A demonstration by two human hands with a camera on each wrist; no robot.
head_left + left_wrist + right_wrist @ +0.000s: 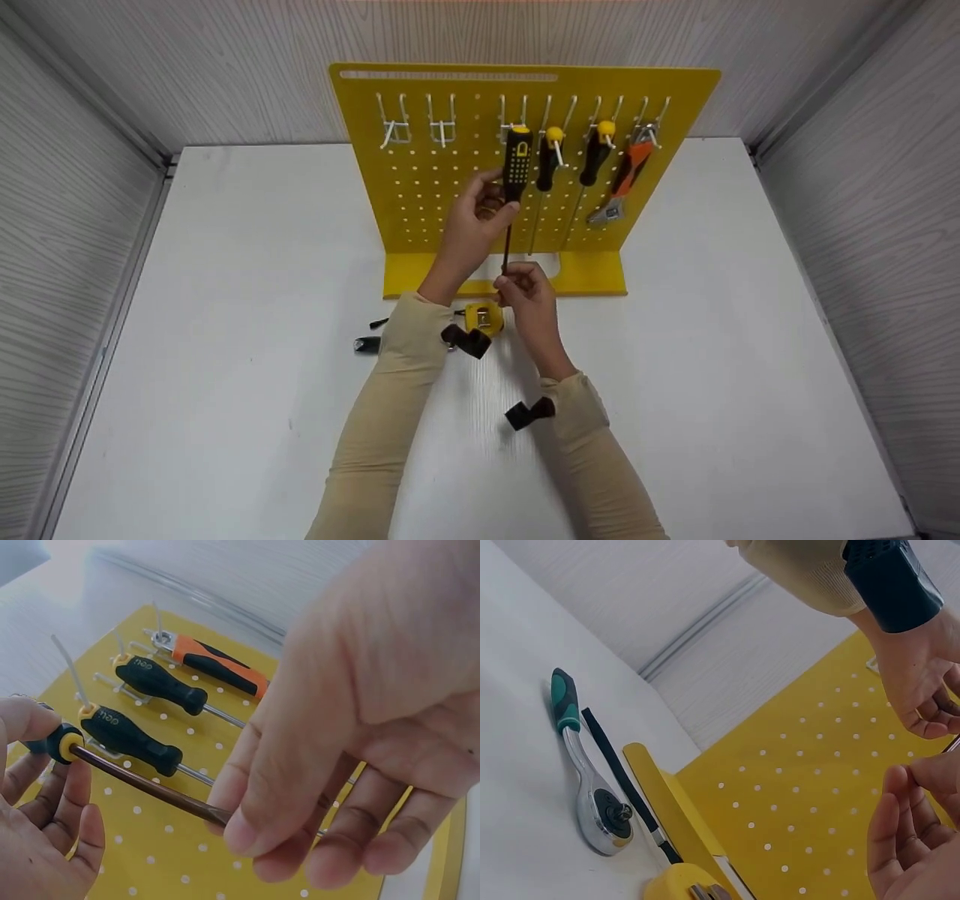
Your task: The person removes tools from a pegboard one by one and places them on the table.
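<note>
A black-and-yellow screwdriver (517, 165) is held handle up in front of the yellow pegboard (435, 225). My left hand (469, 232) grips it at the lower end of the handle. Lower down, my right hand (532, 304) pinches the dark shaft (150, 786) near its tip between thumb and fingers. The handle's top overlaps a white hook (506, 135) in the head view; whether they touch, I cannot tell. Two more screwdrivers, one nearer (550, 161) and one farther right (596, 157), hang beside it, then an orange-and-black adjustable wrench (626, 180).
Two bare hooks, one far left (395, 131) and one beside it (442, 131), are on the board. In front of its base lie a yellow tape measure (482, 319), a green-handled ratchet wrench (596, 799) and a black strap (619, 769). My left forearm partly covers them in the head view.
</note>
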